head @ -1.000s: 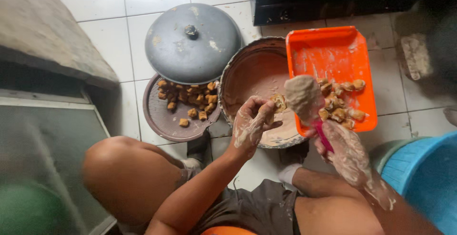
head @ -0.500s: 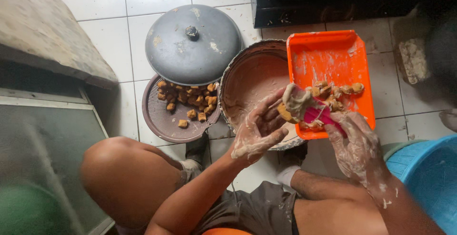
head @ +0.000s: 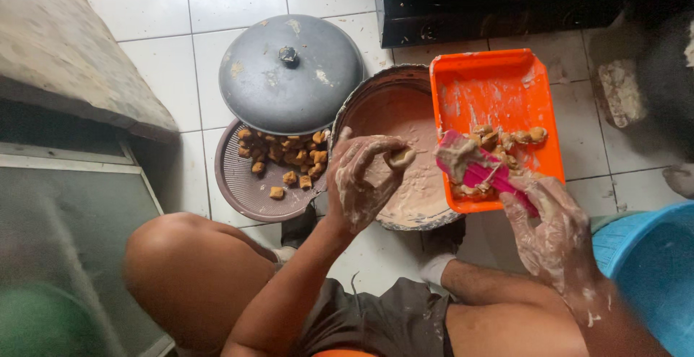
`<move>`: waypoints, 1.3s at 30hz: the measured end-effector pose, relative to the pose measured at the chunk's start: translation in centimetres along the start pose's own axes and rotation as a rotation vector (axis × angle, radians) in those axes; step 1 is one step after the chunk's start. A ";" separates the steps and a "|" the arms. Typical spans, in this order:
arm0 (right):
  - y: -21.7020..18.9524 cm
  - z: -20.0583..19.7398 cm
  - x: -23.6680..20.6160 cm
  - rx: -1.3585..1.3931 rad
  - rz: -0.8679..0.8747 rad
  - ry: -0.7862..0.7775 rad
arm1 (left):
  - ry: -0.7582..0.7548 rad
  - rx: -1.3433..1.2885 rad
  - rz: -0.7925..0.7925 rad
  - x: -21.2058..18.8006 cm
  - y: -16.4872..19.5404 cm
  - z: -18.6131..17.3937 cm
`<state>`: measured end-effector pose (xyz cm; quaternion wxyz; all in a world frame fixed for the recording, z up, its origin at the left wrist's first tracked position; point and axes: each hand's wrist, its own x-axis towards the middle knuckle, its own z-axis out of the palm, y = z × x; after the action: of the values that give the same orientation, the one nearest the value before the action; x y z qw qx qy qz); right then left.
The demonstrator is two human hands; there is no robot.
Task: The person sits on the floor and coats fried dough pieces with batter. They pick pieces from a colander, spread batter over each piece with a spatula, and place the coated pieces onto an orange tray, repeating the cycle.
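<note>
The lid (head: 290,74) covers the far part of the brown tray (head: 249,183) and the pieces there. The orange tray (head: 499,97) hides the bowl's (head: 405,183) right rim. The right hand (head: 553,234) hides the pink scraper's (head: 481,173) handle. The blue tub (head: 650,270) is cut off by the right edge, the stove (head: 506,3) by the top. Batter masks the piece (head: 400,158) in the left hand (head: 358,183).

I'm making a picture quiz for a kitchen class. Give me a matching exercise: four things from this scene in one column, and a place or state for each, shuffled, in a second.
Things:
1. left hand
2. right hand
3. grey lid
4. orange tray

Places or states:
A. resting on the edge of the round basket of fried pieces
B. pinching a small piece over the bowl of batter
C. holding the pink scraper
D. lying across the bowl's rim, with coated pieces in it

Pairs: 1-B, 2-C, 3-A, 4-D
</note>
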<state>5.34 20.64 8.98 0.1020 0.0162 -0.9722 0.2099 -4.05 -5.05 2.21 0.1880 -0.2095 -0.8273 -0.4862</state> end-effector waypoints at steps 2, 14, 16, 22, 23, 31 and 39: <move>-0.7 0.2 -0.4 0.070 0.041 -0.042 | -0.006 0.110 0.031 0.5 0.2 -0.5; 2.1 2.8 -1.0 0.492 0.595 -0.379 | -0.181 -0.415 -0.188 0.1 0.7 -1.5; 3.4 2.9 -1.0 0.948 0.807 -0.445 | -0.238 -0.523 -0.323 -0.8 0.0 -0.8; 4.3 1.0 -2.1 1.377 0.875 -0.327 | -0.295 -0.463 -0.451 -4.9 -5.7 6.2; 4.2 0.5 -2.2 1.380 0.878 -0.308 | -0.316 -0.479 -0.551 -6.0 -6.7 7.4; 3.9 -2.3 -2.4 1.564 0.795 -0.058 | -0.515 -0.242 -0.696 -10.2 -5.8 15.9; 4.5 -2.6 -2.6 1.621 0.735 -0.003 | -0.438 -0.560 -0.211 -4.2 1.0 20.7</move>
<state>8.06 25.77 8.92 -0.0158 -0.2292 -0.4687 0.8529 -2.20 12.95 -8.68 -0.1090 -0.2655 -0.6999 -0.6541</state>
